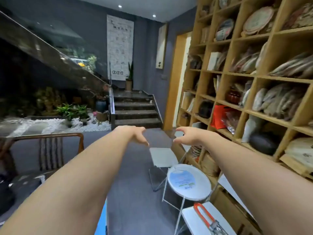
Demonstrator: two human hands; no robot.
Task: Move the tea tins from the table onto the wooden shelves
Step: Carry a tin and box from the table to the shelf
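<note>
Wooden shelves (264,77) edge the right; left hand (135,134) and right hand (188,135) reach forward, fingers loose, holding nothing.

Wooden shelves (264,77) blurred, contents indistinct; orange-handled tool (205,217) cut off by bottom edge.

Wooden shelves (264,77): pale, matt timber, grain not resolved through blur. Discs in the compartments (259,21): wrapped in dull, creased paper. Bag in a lower compartment (218,116): orange, looked like matt cloth or paper; could not tell which. Round side table (201,184): white top, smooth, faint sheen, on thin pale metal legs. Folding chair (162,156): smooth white seat, thin metal frame. Steps (135,107): dark polished stone, glossy. Armchair (50,145): dark, smooth-finished wood. Floor (132,192): grey, matt. Pebbles by the plants (88,124): white, rough.
</note>
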